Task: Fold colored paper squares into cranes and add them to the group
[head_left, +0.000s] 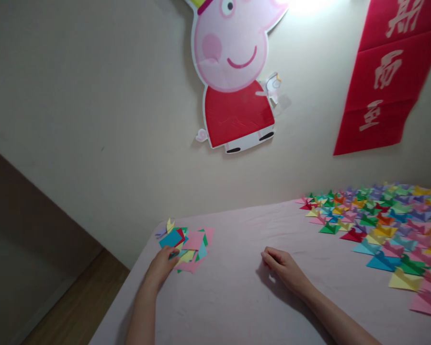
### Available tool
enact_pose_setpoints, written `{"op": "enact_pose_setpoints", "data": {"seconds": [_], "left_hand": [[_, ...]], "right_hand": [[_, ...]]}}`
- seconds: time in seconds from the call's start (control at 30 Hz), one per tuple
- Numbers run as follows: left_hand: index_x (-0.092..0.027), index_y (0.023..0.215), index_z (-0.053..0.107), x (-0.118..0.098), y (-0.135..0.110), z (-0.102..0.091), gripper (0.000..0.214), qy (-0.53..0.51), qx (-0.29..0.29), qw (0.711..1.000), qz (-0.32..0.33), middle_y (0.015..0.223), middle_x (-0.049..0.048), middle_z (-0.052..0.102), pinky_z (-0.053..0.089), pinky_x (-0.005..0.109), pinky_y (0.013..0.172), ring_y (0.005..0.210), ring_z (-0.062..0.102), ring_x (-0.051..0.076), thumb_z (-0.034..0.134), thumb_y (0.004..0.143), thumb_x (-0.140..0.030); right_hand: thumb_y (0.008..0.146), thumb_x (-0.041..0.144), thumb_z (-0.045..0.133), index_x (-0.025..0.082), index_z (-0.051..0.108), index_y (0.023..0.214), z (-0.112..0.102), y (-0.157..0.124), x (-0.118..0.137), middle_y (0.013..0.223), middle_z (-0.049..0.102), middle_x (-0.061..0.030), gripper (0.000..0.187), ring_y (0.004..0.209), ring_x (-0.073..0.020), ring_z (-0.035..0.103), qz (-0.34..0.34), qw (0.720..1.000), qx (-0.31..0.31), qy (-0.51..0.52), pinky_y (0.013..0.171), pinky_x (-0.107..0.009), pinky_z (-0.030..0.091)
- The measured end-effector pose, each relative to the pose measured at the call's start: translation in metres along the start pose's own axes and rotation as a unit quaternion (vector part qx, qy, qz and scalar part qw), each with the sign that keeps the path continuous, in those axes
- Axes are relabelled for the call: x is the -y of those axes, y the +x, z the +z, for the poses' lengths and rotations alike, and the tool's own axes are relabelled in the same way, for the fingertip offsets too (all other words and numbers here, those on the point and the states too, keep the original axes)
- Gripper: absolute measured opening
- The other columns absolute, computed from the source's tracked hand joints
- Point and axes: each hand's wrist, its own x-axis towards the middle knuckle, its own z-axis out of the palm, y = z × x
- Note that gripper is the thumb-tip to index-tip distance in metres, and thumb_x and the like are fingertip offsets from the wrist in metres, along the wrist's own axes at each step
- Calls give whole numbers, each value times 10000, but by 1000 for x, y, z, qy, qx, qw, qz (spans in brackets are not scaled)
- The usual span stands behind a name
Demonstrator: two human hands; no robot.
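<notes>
My left hand [164,264] reaches onto a loose pile of coloured paper squares [190,247] at the table's far left corner. Its fingertips rest on the near edge of the pile, curled over a sheet. Whether they pinch a sheet is hidden. My right hand [280,266] lies on the pink tablecloth [237,287] near the middle. Its fingers are curled loosely inward with nothing in them. Several folded paper cranes [380,225] in many colours lie in rows over the right part of the table.
The table stands against a cream wall. A cartoon pig cut-out [233,76] and a red banner with characters [388,76] hang on it. Wooden floor [75,306] shows beyond the table's left edge.
</notes>
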Motion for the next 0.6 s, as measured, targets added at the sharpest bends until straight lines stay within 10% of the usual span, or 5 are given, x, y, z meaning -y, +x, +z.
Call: {"op": "enact_pose_setpoints", "data": {"seconds": [0.33, 0.6], "left_hand": [[-203, 975, 706, -17, -1, 0, 239, 54, -23, 998, -18, 1054, 65, 699, 441, 282, 834, 978, 641, 202, 480, 900, -176], [-215, 1292, 586, -45, -11, 9, 632, 61, 22, 998, -20, 1422, 114, 514, 355, 400, 1055, 1309, 455, 312, 740, 685, -298]], "right_hand": [[826, 615, 443, 228, 432, 583, 1, 1, -9, 576, 414, 28, 457, 571, -153, 397, 12, 999, 18, -25, 556, -282, 328], [809, 622, 461, 230, 412, 564, 0, 1, -7, 562, 413, 25, 465, 567, -155, 396, 7, 999, 10, -32, 541, -277, 343]]}}
